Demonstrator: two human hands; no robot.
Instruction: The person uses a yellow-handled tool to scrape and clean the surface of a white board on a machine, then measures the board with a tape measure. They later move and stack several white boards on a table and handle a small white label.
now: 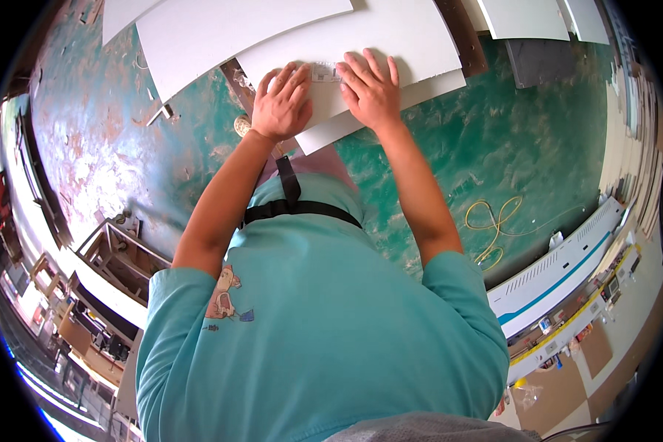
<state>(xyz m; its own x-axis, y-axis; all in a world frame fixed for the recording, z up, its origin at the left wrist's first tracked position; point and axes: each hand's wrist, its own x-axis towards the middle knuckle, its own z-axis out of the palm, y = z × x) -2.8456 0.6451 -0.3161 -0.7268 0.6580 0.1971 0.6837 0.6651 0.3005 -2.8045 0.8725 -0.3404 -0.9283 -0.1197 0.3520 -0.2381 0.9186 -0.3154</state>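
A white panel [412, 44] lies flat in front of me, with a second white board [438, 87] showing beneath its near edge. On the panel sits a small printed label [324, 72], between my two hands. My left hand [280, 99] rests on the panel, its fingers apart and their tips beside the label's left end. Spread flat, my right hand [370, 88] presses on the panel with its fingers at the label's right end. Neither hand grips anything.
Another large white panel [221, 37] lies to the left, partly overlapping. More white panels [527, 16] and a dark grey slab [541, 65] are at the far right. A yellow hose [493, 225] coils on the green floor beside a long white machine [560, 258]. A wooden frame [118, 250] stands at left.
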